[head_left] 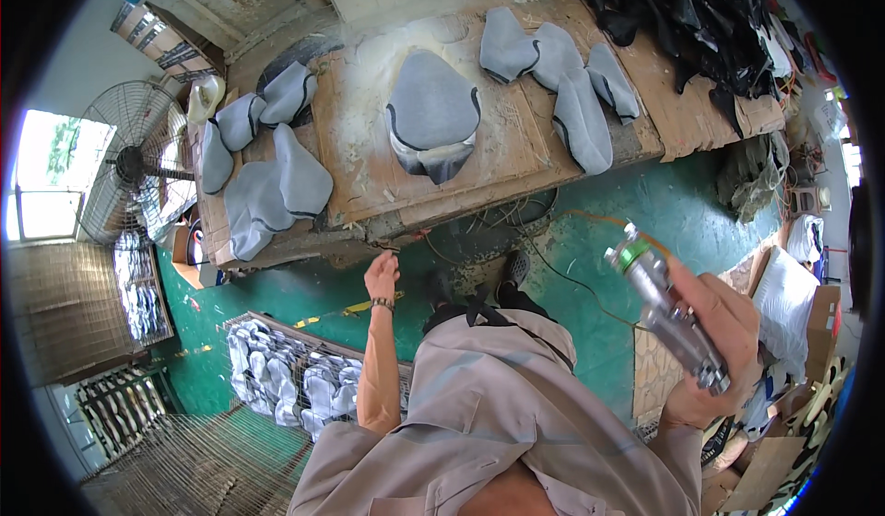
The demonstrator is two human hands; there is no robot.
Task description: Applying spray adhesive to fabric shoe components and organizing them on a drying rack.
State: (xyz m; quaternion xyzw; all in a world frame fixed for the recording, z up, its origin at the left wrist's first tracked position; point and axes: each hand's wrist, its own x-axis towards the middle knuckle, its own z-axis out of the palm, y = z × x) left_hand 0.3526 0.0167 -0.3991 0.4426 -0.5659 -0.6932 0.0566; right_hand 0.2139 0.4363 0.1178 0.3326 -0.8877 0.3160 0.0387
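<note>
- We see our right hand [714, 341] with fingers clenched around a silver metal spray gun with a green-ringed nozzle [666, 306], right of the cardboard-covered surface [516, 147].
- Our left hand [381, 275], fingers loose, hangs just below that surface's front edge, below the grey padded shoe upper [431, 115].

Spray gun [666, 309]: glossy metal. Shoe uppers [433, 115]: matt grey cloth. Bench [516, 152]: rough, dusty cardboard.

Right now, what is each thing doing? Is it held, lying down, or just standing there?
Spray gun: held up in the right hand.
Left hand: empty, reaching toward the bench edge.
Grey shoe upper: lying flat on the bench.
Fan: standing; spinning or not, cannot tell.
</note>
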